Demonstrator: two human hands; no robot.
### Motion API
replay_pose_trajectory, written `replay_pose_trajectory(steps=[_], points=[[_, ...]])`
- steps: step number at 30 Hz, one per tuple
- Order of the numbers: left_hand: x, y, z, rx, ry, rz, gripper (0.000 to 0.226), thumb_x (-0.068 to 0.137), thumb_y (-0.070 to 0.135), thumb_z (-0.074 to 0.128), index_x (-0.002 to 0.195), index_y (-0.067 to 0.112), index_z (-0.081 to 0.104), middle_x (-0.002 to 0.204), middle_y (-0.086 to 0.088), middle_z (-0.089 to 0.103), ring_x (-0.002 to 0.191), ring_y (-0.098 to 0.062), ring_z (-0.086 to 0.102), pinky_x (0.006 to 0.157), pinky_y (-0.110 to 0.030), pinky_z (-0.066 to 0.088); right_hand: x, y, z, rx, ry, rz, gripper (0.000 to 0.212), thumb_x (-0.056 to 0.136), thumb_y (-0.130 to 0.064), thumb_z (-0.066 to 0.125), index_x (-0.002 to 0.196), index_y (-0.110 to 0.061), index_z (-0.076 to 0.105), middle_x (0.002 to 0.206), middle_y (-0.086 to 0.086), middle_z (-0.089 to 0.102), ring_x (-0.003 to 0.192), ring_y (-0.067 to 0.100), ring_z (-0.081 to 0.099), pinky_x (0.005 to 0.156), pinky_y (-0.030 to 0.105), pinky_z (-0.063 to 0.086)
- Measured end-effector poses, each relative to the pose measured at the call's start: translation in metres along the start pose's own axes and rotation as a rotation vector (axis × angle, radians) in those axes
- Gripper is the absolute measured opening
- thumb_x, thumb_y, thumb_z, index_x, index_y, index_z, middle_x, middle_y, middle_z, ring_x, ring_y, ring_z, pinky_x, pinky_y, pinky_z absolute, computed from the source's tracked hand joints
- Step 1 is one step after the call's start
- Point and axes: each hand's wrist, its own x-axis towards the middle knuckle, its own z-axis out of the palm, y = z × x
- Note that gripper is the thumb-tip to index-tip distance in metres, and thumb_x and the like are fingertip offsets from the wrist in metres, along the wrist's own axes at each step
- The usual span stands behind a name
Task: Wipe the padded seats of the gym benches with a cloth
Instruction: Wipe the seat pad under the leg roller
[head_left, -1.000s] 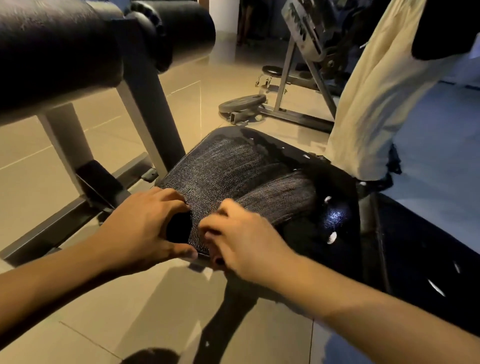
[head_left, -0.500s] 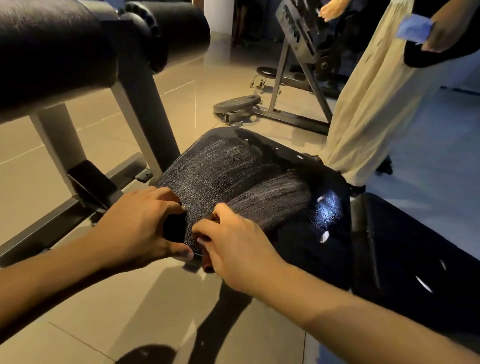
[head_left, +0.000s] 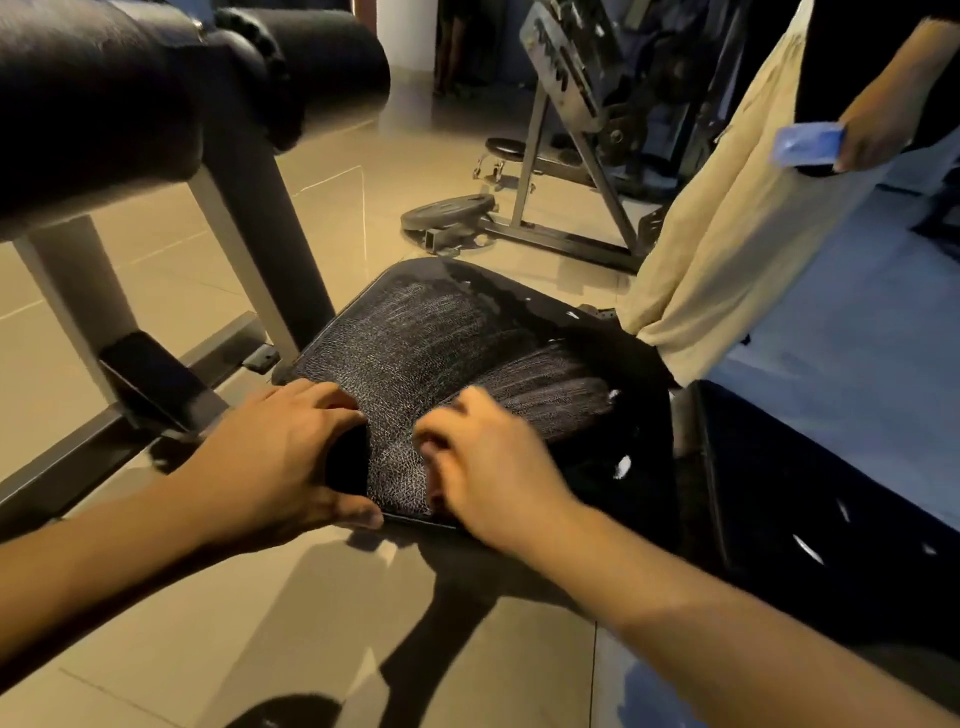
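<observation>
The left hand (head_left: 275, 457) is gripping the padded seat's (head_left: 457, 343) near left corner, thumb under the edge; the right hand (head_left: 493, 467) is curling, blurred, at the near edge, cloth or none I cannot tell; the seat is running away ahead-right, nearer that right hand.

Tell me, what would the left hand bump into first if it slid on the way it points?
Probably the right hand: the left hand points across the near edge of the seat pad toward it, with only a strip of pad between. Blur makes the exact line uncertain.
</observation>
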Motion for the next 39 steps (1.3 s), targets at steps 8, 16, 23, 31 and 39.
replay_pose_trajectory(steps=[8, 16, 23, 31, 39], points=[[-0.002, -0.001, 0.006, -0.022, -0.006, -0.005, 0.124, 0.053, 0.104, 0.025, 0.147, 0.029, 0.052, 0.146, 0.009, 0.05, 0.131, -0.012, 0.045, 0.105, -0.032, 0.043, 0.014, 0.143, -0.028, -0.205, 0.101, 0.481, 0.021, 0.099, -0.03, 0.056, 0.116, -0.028, 0.068, 0.115, 0.008, 0.061, 0.099, 0.036, 0.062, 0.085, 0.041, 0.052], [0.007, 0.001, -0.005, -0.018, -0.039, 0.036, 0.132, 0.041, 0.111, 0.009, 0.127, 0.029, 0.066, 0.123, 0.012, 0.054, 0.11, -0.01, 0.049, 0.09, -0.035, 0.052, -0.003, 0.033, -0.003, -0.056, 0.076, 0.188, 0.022, 0.1, -0.028, 0.055, 0.119, -0.026, 0.066, 0.111, 0.008, 0.052, 0.092, 0.033, 0.06, 0.078, 0.039, 0.05], [0.012, 0.002, -0.006, 0.031, -0.056, 0.054, 0.134, 0.037, 0.111, 0.004, 0.126, 0.033, 0.067, 0.121, 0.014, 0.054, 0.109, -0.008, 0.05, 0.09, -0.033, 0.051, -0.009, 0.058, -0.006, -0.138, 0.087, 0.165, 0.023, 0.1, -0.03, 0.054, 0.12, -0.03, 0.066, 0.112, 0.006, 0.051, 0.094, 0.035, 0.062, 0.077, 0.041, 0.051], [0.011, 0.009, -0.012, 0.06, -0.099, 0.013, 0.13, 0.036, 0.112, 0.017, 0.124, 0.03, 0.068, 0.116, 0.013, 0.053, 0.106, -0.01, 0.05, 0.089, -0.033, 0.05, -0.011, 0.1, -0.022, -0.283, 0.128, 0.509, 0.029, 0.098, -0.026, 0.055, 0.126, -0.026, 0.065, 0.117, 0.009, 0.055, 0.099, 0.034, 0.063, 0.082, 0.039, 0.051], [0.014, 0.022, -0.019, 0.114, -0.148, -0.003, 0.092, 0.056, 0.094, 0.055, 0.121, 0.03, 0.067, 0.112, 0.011, 0.055, 0.102, -0.011, 0.052, 0.085, -0.028, 0.05, -0.024, 0.016, -0.007, -0.154, 0.029, 0.0, 0.022, 0.1, -0.031, 0.056, 0.12, -0.032, 0.064, 0.11, 0.003, 0.052, 0.09, 0.03, 0.062, 0.069, 0.039, 0.048]])
